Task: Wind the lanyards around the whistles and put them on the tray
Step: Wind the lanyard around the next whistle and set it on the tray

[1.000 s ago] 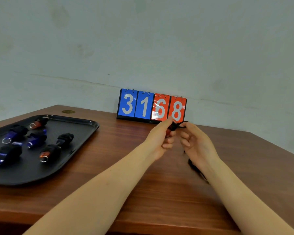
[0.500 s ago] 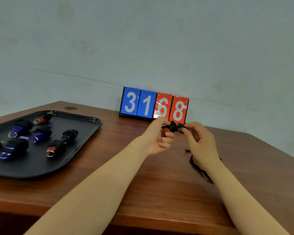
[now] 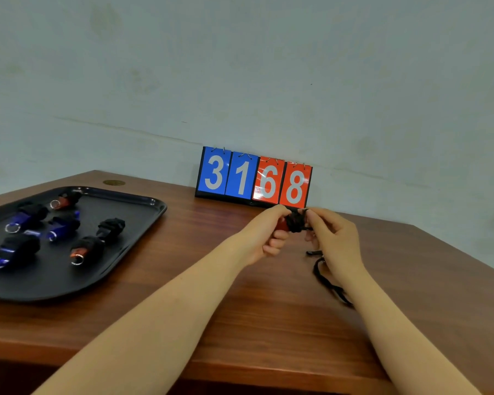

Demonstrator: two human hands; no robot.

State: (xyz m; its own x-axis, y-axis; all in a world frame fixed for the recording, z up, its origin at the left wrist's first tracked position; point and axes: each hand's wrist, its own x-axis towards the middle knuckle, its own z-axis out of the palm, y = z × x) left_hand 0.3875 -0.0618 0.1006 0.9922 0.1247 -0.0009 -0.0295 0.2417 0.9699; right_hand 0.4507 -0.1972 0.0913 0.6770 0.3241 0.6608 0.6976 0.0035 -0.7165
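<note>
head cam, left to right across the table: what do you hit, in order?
black tray holding wound whistles → scoreboard reading 3168 → left hand → red whistle gripped by that hand, partly wound → right hand pinching the black lanyard, whose loose tail trails on the wood.

We seem to be in a bare staged recording room, not a home or shop. Our wooden bench [image 3: 183,280] meets a plain, stained pale wall [image 3: 240,67]. At twelve o'clock stands a flip scoreboard [image 3: 254,178] reading 3168; at ten o'clock lies a black tray [image 3: 143,223].
</note>
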